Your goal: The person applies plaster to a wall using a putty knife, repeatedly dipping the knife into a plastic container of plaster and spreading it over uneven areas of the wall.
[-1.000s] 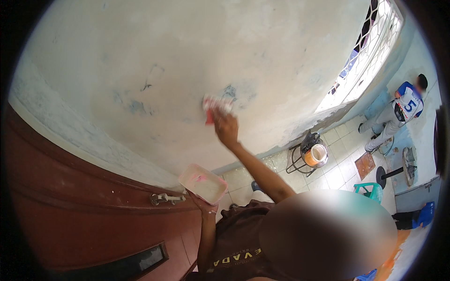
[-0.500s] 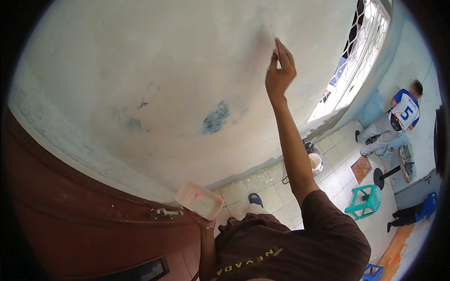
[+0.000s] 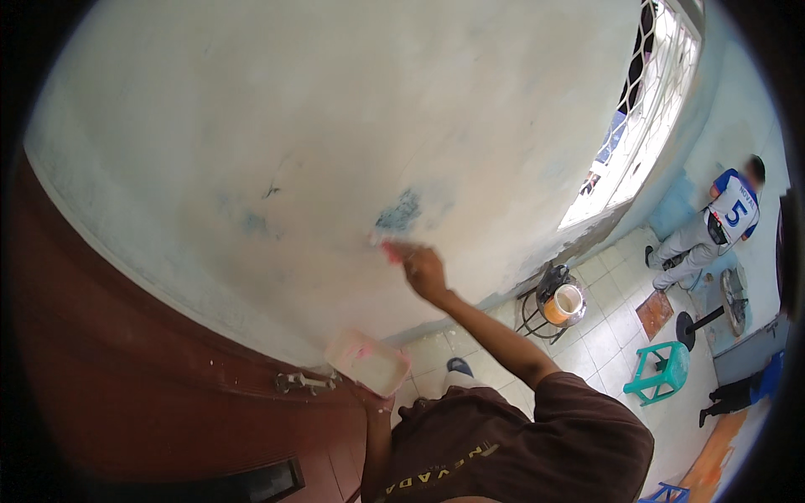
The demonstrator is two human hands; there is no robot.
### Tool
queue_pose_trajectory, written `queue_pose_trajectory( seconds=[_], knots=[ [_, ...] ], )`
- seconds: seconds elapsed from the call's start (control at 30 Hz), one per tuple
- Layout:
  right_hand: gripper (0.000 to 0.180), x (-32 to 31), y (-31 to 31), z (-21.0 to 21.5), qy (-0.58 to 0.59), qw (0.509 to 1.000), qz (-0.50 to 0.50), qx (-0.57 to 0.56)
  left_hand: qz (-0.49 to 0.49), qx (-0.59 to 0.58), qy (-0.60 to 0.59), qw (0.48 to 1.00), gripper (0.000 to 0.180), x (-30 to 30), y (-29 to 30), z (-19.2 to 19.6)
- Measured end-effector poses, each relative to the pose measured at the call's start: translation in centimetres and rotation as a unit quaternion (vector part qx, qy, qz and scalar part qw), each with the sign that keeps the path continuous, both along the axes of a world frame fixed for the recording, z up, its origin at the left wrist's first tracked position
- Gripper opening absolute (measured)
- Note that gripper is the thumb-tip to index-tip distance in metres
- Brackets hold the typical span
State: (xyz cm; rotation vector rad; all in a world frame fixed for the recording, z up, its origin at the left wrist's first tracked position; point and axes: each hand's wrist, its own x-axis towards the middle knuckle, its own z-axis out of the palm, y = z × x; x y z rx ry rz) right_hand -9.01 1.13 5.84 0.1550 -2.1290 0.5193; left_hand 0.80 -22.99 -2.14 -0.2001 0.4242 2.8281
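Observation:
My right hand (image 3: 425,270) is closed on a small pinkish-red putty scraper (image 3: 391,251), smeared by motion. Its pale edge is at the wall (image 3: 319,109), just below a bare blue-grey patch (image 3: 399,211); whether it touches the plaster I cannot tell. Lower down, beside the door, my left hand (image 3: 377,403) supports a pink rectangular tub (image 3: 342,345) from below, the fingers mostly hidden under it. Whitish paste and pink smears show inside the tub.
A brown door (image 3: 193,369) with a metal handle (image 3: 306,383) stands close on the left. To the right are a round stool (image 3: 537,312) bearing an orange-and-white bucket (image 3: 562,306), a green plastic stool (image 3: 658,373), a grilled window (image 3: 629,126) and two people farther off.
My right hand has swept down and left across the wall with the scraper, from high beside the window to below the blue-grey patch. The tub has shifted slightly right in view.

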Motion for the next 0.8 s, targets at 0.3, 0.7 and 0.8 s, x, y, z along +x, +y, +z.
queue_pose_trajectory(
  seconds=[0.3, 0.7, 0.8],
  knots=[
    [0.031, -3.2, 18.4, 22.8, 0.269, 0.919, -0.279, -0.070, -0.001, 0.006, 0.036, 0.999, 0.068, -0.2, 0.2, -6.4],
    [0.044, -1.1, -0.7, -3.2, -0.012, 0.999, 0.048, 0.008, 0.012, -0.033, -0.012, 0.999, 0.057, -0.2, 1.4, -1.6],
    [0.036, -1.1, 4.4, 6.6, 0.131, 0.987, -0.090, -0.006, 0.025, -0.017, -0.007, 1.000, 0.057, -0.1, 0.4, -1.6]
  ],
)
